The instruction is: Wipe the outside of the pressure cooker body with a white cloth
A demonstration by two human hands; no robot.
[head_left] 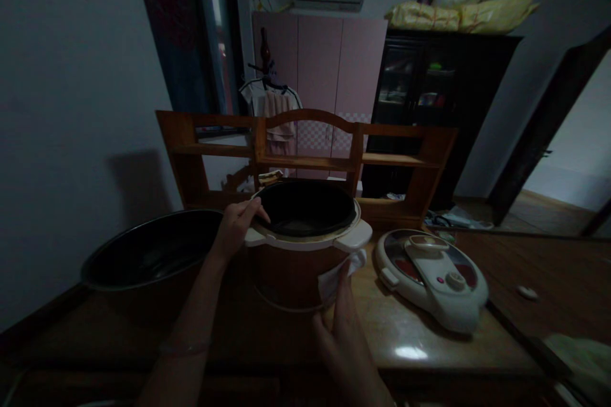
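A pressure cooker body (286, 276) with a brown side, a pale rim and a black inner pot (305, 206) stands uncovered on the wooden desk. My left hand (238, 222) is closed over the left of its rim, fingertips over the inner edge. Lower down on the right, my right hand (341, 331) presses a white cloth or tissue (334, 276) against the outer side, below the pale side handle (354, 236). The cooker's lid (432, 280), cream with a knob and a top grip, lies to the right of the body.
A large dark basin (157, 248) sits left of the cooker, near the wall. Behind stands a wooden shelf rack (308, 162). To the right, a small white object (527, 292) lies on a brown surface, with a pale cloth (580, 359) nearer the front.
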